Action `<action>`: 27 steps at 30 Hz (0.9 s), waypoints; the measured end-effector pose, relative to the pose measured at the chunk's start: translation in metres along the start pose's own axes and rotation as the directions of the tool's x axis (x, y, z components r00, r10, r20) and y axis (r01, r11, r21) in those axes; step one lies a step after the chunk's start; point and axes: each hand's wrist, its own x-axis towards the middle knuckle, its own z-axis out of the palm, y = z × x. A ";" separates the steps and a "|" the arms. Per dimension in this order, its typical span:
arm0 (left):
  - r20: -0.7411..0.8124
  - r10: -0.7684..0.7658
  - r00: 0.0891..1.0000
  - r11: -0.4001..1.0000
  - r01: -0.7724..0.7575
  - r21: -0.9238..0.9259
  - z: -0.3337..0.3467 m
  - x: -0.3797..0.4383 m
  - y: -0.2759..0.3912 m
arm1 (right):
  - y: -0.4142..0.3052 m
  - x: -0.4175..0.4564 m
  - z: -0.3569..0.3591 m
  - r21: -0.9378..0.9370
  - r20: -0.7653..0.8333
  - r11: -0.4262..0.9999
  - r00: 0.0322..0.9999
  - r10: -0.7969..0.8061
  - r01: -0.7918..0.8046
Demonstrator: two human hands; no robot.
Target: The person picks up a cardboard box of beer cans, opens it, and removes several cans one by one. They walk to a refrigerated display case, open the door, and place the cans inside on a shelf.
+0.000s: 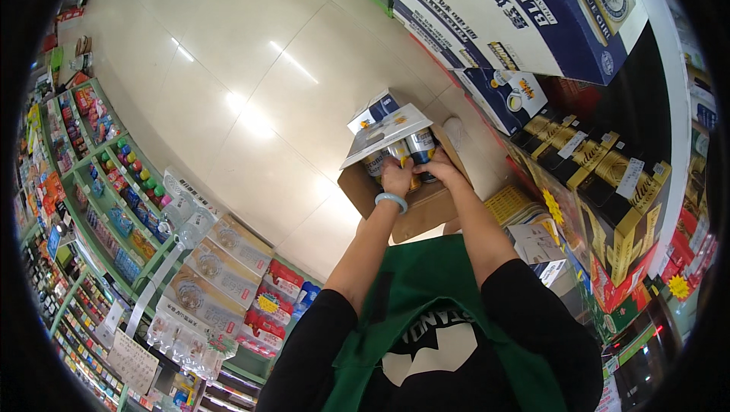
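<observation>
An opened cardboard carton (410, 212) with its top flap (383, 131) raised stands before me, below the middle of my view. Several Corona cans are inside it; one silver and blue can (421, 143) stands at the right. My left hand (397, 177), with a pale bangle at the wrist, reaches in and has its fingers on a can with a yellow and white side (397, 152). My right hand (438, 165) is at the lower part of the silver and blue can. The fingertips of both hands nearly meet, and the carton partly hides their grip.
A smaller blue and white box (373, 111) is just beyond the carton. Stacked Blue Girl cartons (485, 7) and gold-and-black can packs (593, 155) line the right. Snack shelves (114, 184) and bottled water packs (188, 326) stand at the left. Tiled floor (228, 41) lies ahead.
</observation>
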 end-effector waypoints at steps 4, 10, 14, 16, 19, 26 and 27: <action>-0.083 0.016 0.996 0.999 -0.020 -0.049 -0.016 -0.012 -0.003 | 0.011 0.000 0.017 -0.053 -0.050 0.999 0.999 0.008 -0.011; -0.079 -0.112 0.991 0.981 0.123 0.147 -0.012 -0.035 0.010 | -0.028 -0.058 0.024 -0.123 -0.307 0.986 0.949 0.070 -0.112; 0.283 -0.117 0.952 0.862 0.239 -0.448 -0.019 -0.067 0.036 | -0.056 -0.130 -0.001 -0.283 -0.332 0.956 0.927 -0.174 0.078; 0.481 -0.041 0.876 0.568 0.417 -0.710 -0.019 -0.079 0.036 | -0.079 -0.180 -0.024 -0.460 -0.239 0.881 0.940 -0.243 0.111; 0.696 0.120 0.708 0.281 0.648 -0.708 -0.039 -0.139 0.080 | -0.092 -0.245 -0.058 -0.493 -0.273 0.828 0.855 -0.440 0.268; 0.773 0.398 0.495 0.380 0.677 -0.630 -0.073 -0.286 0.270 | -0.150 -0.394 -0.191 -0.609 -0.540 0.624 0.320 -0.778 0.490; 0.766 0.433 0.475 0.410 0.653 -0.637 -0.069 -0.301 0.301 | -0.156 -0.405 -0.216 -0.605 -0.563 0.612 0.270 -0.781 0.509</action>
